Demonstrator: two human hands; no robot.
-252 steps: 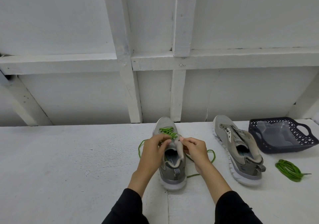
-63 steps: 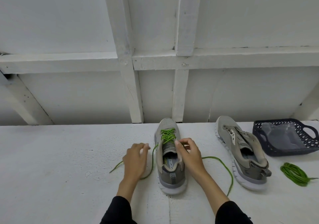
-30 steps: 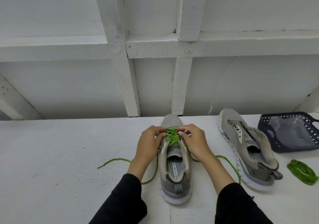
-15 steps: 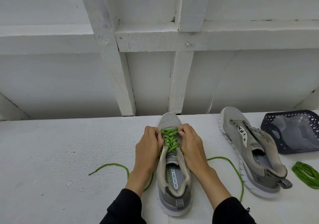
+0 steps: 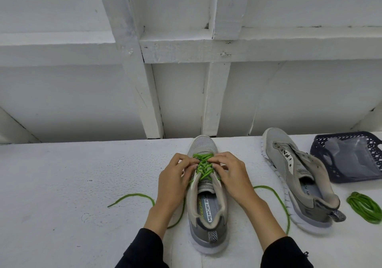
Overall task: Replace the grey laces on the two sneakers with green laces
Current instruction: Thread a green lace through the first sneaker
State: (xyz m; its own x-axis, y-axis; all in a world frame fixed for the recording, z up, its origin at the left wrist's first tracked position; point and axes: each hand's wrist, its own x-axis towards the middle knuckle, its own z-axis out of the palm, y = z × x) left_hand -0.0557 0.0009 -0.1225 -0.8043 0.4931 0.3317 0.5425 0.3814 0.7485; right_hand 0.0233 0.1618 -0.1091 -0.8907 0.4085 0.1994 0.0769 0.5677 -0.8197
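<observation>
Left hand (image 5: 172, 183) and right hand (image 5: 232, 176) flank near sneaker (image 5: 207, 205) mid-surface, fingers curled, each grip pinching green lace (image 5: 203, 167) crossings. Loose lace ends trail both sides. Second sneaker (image 5: 297, 181) unlaced at right; coiled green lace (image 5: 364, 206) beside it.

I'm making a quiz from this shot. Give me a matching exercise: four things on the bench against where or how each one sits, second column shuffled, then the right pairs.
Things
1. middle sneaker
2. right sneaker
3. coiled green lace
4. dark basket

States
A. holds a clear plastic bag
B. lies bundled near the right edge, untouched
C. partly laced in green, both hands at its eyelets
D. has no lace in it

Pairs: 1-C, 2-D, 3-B, 4-A
</observation>
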